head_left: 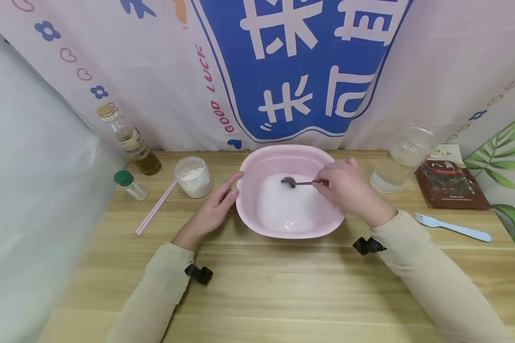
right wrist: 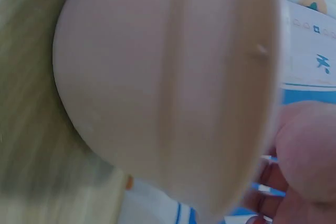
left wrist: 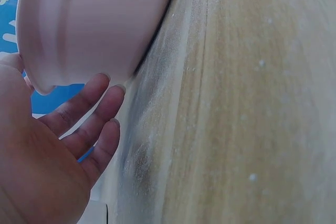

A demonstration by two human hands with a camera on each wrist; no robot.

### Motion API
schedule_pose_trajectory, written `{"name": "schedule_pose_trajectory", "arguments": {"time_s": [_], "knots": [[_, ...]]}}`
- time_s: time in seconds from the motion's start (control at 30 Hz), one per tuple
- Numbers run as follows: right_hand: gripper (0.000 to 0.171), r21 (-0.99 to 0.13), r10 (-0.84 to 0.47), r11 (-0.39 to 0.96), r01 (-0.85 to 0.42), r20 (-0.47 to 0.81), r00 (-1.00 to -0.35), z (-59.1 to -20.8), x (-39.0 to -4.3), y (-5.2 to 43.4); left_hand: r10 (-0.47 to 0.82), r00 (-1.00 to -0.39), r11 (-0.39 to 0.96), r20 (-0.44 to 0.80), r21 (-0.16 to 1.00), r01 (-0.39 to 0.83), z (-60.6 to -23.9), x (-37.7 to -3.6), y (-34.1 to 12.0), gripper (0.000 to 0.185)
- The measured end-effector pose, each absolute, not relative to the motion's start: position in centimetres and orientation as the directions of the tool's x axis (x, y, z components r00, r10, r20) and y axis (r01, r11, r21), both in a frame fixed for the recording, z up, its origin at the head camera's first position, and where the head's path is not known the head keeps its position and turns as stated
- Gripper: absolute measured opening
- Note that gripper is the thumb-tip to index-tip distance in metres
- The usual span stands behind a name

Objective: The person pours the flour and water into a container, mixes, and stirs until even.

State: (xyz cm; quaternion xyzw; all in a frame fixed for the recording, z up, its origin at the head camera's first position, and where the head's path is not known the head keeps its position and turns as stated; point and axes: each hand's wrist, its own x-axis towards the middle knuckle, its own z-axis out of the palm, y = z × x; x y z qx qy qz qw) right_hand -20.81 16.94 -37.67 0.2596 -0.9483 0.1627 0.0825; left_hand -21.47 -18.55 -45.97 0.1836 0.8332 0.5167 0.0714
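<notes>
spoon (head_left: 298, 182): in basin (head_left: 249, 209), pinched by right hand (head_left: 347, 188)
axis: handle toward right hand, bowl of spoon pointing left
left hand (head_left: 214, 207): open, fingers against basin's left wall
basin: mid-worktop (head_left: 283, 286), between hands

Even, bright, soft light fills the head view, with faint shadows under the basin (head_left: 283, 162) on the bench (head_left: 283, 286) and wide-angle bending at the edges, while the right wrist view is badly blurred and the left wrist view sharper.
</notes>
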Motion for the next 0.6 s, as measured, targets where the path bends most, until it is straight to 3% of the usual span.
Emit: {"name": "schedule_pose_trajectory", "arguments": {"time_s": [0.2,0.37,0.6], "knots": [[0.004,-0.362,-0.571,0.722,-0.589,0.168,-0.803,-38.4,-21.0,16.1,0.378,-0.923,0.394,0.073,0.889,0.232,-46.0,-21.5,-18.5,0.051],[0.003,-0.369,-0.629,0.694,-0.618,0.107,-0.77,-38.0,-20.2,17.1,0.381,-0.922,0.384,0.072,0.895,0.228,-45.9,-21.5,-18.4,0.051],[0.004,-0.328,-0.62,0.691,-0.644,0.19,-0.761,-36.9,-18.8,20.2,0.377,-0.923,0.38,0.071,0.897,0.224,-45.9,-21.4,-18.4,0.051]]}}
